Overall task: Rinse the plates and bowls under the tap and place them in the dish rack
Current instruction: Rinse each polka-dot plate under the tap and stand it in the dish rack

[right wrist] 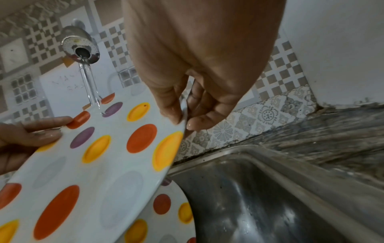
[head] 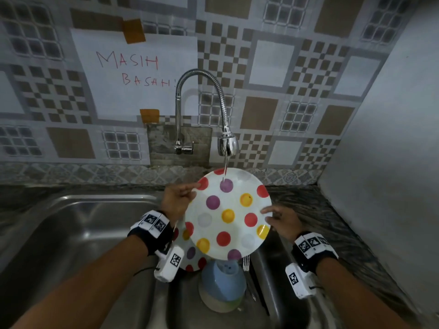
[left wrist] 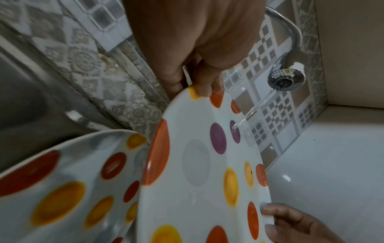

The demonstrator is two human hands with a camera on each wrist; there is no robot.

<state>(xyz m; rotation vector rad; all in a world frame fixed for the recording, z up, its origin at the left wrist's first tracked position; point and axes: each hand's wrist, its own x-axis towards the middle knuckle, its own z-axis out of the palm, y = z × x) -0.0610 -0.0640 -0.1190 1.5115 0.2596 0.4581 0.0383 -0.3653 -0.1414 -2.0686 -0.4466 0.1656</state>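
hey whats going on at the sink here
A person is rinsing a polka-dot plate under the running tap. The left hand grips its upper left rim, the right hand its right rim, and the stream lands near the top. A second dotted plate, a blue bowl and forks wait in the sink.

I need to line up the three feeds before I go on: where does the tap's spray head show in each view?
Head: the spray head sits just above centre, over the top rim of the held plate.
Left wrist: upper right, seen from below, to the right of the left hand.
Right wrist: upper left, seen from below, to the left of the right hand.
Shared landmark: the water stream landing at the plate's purple dot.
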